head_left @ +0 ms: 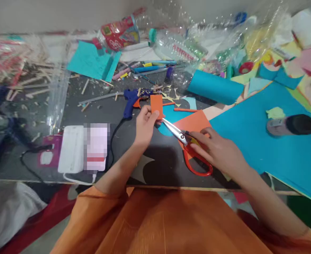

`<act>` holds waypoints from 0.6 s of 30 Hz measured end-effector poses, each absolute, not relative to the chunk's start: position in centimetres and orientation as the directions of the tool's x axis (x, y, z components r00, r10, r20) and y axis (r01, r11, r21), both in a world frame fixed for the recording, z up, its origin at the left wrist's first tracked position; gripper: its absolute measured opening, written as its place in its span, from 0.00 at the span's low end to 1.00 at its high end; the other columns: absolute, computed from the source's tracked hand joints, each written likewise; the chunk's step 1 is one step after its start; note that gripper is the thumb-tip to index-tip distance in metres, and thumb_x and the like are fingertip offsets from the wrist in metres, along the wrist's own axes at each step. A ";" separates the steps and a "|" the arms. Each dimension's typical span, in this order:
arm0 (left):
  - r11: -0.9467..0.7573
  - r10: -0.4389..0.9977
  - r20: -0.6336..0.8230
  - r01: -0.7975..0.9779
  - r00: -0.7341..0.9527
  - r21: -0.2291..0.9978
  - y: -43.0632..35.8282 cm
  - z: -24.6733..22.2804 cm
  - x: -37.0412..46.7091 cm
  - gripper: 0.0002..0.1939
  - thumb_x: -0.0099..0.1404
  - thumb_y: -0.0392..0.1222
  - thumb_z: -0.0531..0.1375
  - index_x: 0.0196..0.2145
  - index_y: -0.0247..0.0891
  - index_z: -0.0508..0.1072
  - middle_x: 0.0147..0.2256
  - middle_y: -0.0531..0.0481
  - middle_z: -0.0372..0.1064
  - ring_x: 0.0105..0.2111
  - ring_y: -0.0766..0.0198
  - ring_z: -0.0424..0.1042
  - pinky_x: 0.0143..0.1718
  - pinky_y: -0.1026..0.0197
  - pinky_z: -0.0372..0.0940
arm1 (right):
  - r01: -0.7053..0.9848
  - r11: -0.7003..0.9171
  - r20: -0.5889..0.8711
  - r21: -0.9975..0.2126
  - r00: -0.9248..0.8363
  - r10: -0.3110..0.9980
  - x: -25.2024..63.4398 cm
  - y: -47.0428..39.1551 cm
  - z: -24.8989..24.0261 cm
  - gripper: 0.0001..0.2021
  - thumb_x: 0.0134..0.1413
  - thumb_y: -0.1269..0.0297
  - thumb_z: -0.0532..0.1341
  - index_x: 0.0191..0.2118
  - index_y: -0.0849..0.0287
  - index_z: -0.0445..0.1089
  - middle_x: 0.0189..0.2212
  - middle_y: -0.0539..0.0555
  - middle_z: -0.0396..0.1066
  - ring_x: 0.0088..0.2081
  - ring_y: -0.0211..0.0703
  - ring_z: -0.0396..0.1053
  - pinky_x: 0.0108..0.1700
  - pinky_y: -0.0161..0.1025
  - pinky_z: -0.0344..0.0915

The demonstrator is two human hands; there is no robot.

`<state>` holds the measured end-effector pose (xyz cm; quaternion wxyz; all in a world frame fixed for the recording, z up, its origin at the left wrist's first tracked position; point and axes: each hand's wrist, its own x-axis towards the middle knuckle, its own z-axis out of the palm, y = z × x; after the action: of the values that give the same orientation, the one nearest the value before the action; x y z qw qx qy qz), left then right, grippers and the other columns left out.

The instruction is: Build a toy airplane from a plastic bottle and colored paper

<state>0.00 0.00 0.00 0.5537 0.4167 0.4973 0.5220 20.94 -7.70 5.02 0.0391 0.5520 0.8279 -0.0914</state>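
Observation:
Between the thumb and fingers of my left hand (146, 125) is a small orange paper piece (156, 106), held upright. My right hand (216, 146) grips red-handled scissors (175, 130), whose blades point left toward the lower edge of that piece. Whether the blades touch the paper I cannot tell. A larger orange sheet (197, 121) lies under the scissors on the dark table. Thin orange strips (185, 110) rest just beyond it, near a round blue paper shape (167, 129) partly hidden by the blades and my left hand.
A blue glue gun (130, 102) lies left of my hands, its cord curving forward. Further left are a white power bank (72, 148) and a phone (97, 148). Plastic bottles (171, 42) and a blue roll (216, 87) line the back. A blue sheet (250, 141) covers the right side.

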 end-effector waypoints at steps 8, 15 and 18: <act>0.042 0.997 -0.050 -0.118 -0.064 0.992 -0.2 -0.2 0.1 0.16 0.56 0.51 0.64 0.26 0.40 0.62 0.22 0.58 0.65 0.21 0.73 0.68 0.23 0.71 0.65 | 0.972 0.229 -0.286 -0.063 -0.237 0.929 21.7 -9.4 4.2 0.23 0.56 0.60 0.57 0.56 0.64 0.64 0.51 0.63 0.69 0.24 0.40 0.67 0.17 0.34 0.47; 0.006 0.998 -0.015 -0.138 -0.059 0.990 -0.2 -0.1 -0.1 0.15 0.56 0.49 0.63 0.25 0.39 0.62 0.22 0.58 0.63 0.21 0.74 0.65 0.23 0.71 0.64 | 0.981 0.186 -0.348 -0.047 -0.191 0.918 20.7 -7.5 4.4 0.16 0.56 0.58 0.56 0.44 0.64 0.71 0.43 0.62 0.73 0.25 0.42 0.68 0.19 0.34 0.46; 0.000 0.998 -0.008 -0.130 -0.060 0.991 -0.2 0.0 0.0 0.16 0.56 0.51 0.63 0.26 0.40 0.62 0.22 0.58 0.61 0.21 0.74 0.64 0.23 0.71 0.64 | 0.974 0.216 -0.253 -0.064 -0.226 0.941 21.5 -7.6 4.2 0.16 0.55 0.56 0.56 0.41 0.64 0.72 0.41 0.63 0.73 0.26 0.44 0.68 0.20 0.34 0.47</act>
<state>-0.05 -0.22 -0.01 0.5171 0.4499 0.4822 0.5456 21.48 -7.56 4.24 0.0796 0.6171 0.7758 -0.1048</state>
